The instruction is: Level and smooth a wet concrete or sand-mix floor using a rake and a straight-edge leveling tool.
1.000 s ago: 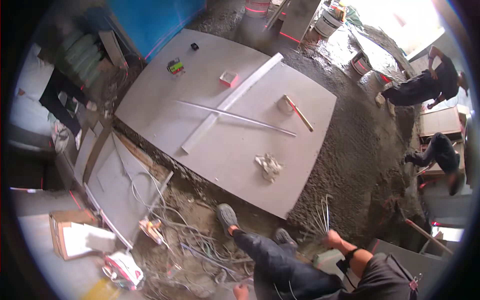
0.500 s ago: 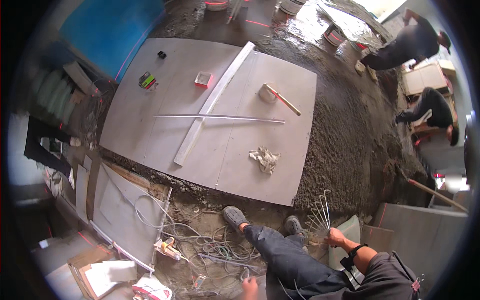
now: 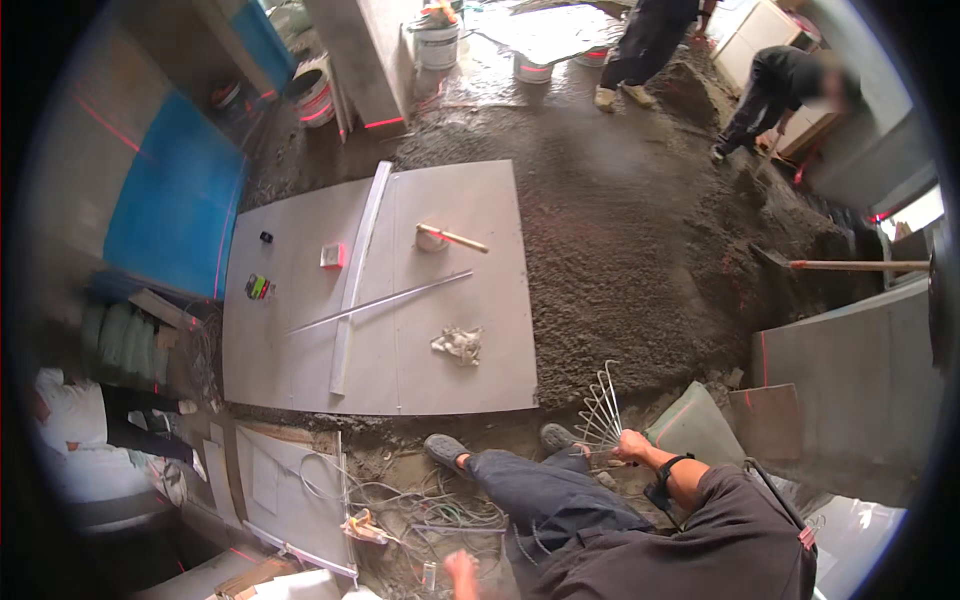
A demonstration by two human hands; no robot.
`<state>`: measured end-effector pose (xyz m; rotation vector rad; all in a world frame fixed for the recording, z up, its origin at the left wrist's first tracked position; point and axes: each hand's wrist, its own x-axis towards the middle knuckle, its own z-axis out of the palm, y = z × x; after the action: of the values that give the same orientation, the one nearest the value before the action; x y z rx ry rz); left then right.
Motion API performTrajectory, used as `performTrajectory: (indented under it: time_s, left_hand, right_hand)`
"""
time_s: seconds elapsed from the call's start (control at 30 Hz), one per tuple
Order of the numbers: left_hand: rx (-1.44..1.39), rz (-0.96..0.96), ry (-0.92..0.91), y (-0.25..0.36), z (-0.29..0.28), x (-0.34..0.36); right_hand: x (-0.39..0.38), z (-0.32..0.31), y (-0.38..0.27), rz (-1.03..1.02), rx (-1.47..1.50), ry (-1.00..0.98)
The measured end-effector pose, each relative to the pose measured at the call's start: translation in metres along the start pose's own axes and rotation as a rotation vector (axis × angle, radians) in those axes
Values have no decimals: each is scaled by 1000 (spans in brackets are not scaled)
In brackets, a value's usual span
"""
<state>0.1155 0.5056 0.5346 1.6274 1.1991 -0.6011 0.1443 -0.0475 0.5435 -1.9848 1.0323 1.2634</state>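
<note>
My right hand [image 3: 632, 446] is closed around a wire leaf rake [image 3: 602, 408], gripping it near the base of its fanned, hook-ended metal tines. The tines point away from me, toward the rough grey mortar floor [image 3: 640, 250]. Any handle is hard to make out. Low in the head view, my left hand [image 3: 462, 570] hangs beside my leg, close to loose cables [image 3: 445, 500]; its fingers are too small and blurred to read. Both my feet are on the dirty ground before a large pale board [image 3: 480, 385].
On the board lie a long straightedge [image 3: 360, 280], a thin metal strip [image 3: 400, 297], a tub [image 3: 430, 240] with a wooden-handled tool, a rag [image 3: 457, 345] and a small red-sided box [image 3: 332, 257]. Two people work at the far right. A wooden-handled shovel [image 3: 850, 265] lies nearer.
My view has turned to the right, so the board sits further left and more of the mortar floor shows. The rake stays in my right hand. At far right, one co-worker bends lower.
</note>
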Motion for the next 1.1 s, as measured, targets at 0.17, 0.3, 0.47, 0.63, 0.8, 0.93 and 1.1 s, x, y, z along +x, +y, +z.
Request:
performTrajectory:
  time_s: [0.17,0.3,0.47,0.63,0.8,0.93,1.1]
  left_hand:
    - [339,750,-321,232,220,-9]
    - [499,1027,-896,399,466,-194]
    - [875,1343,-948,447,665,-330]
    - [893,1265,-855,439,780,-338]
    - [916,1121,-984,402,805,-303]
    - [915,1036,-818,308,818,-154]
    - [808,593,-293,159,775,-20]
  right_hand:
    - [-27,-39,90,-162,-59,167]
    - [-76,-66,202,88,311,175]
    - [-175,-98,286,213,735,334]
    - [-217,-136,343,314,794,414]
    - [-197,-202,407,357,785,511]
    - [-104,-312,454,358,708,361]
    - [144,-476,535,-15,234,631]
